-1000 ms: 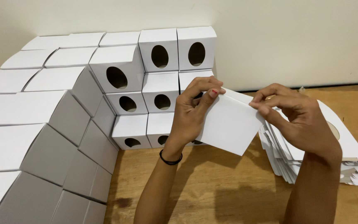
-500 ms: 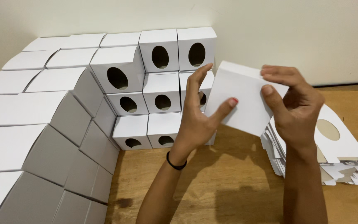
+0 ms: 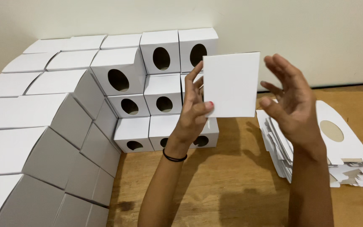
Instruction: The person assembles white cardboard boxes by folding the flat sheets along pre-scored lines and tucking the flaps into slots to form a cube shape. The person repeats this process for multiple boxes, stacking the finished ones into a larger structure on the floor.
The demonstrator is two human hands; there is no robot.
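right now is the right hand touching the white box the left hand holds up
Apart. The head view shows the right hand open, wall visible between its fingers and the white box; only the left hand grips it.

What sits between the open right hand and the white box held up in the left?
Nothing visible does. The right hand is open beside the white box, apart from it, with only a bare gap between; the left hand grips its left edge.

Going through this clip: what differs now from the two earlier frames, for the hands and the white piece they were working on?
The white cardboard box has risen from low over the table to upright in front of the stacked boxes. The right hand has let go and hangs open beside it; the left hand alone keeps its grip on the left edge. The stacked white boxes with oval holes, the pile of flat white blanks and the wooden table are unchanged.
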